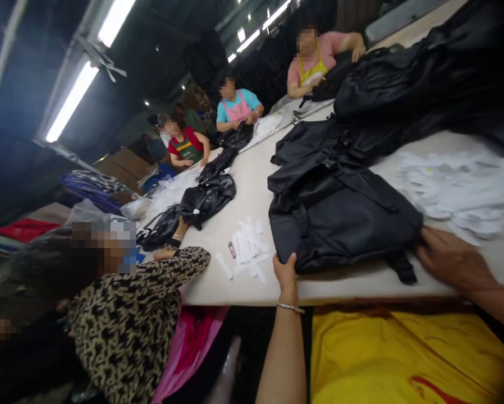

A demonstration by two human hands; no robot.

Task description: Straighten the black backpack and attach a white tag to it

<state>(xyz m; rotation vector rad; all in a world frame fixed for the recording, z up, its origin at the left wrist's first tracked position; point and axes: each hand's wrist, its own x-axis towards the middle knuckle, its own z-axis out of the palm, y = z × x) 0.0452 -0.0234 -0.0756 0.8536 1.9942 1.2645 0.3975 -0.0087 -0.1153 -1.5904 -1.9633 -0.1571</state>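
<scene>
A black backpack (340, 219) lies flat on the white table (252, 185) right in front of me. My left hand (285, 273) grips its near left corner at the table's edge, thumb on top. My right hand (448, 259) lies with fingers spread against the backpack's near right corner, touching the fabric and a strap; I cannot tell whether it grips. A silver bracelet sits on my left wrist. More black backpacks (407, 84) are heaped behind the one I hold.
White paper pieces lie in a pile (462, 191) at the right and a small cluster (247, 247) at the left. A person in a leopard-print top (129, 325) sits at my left; three more people work further along the table with black bags (205, 199).
</scene>
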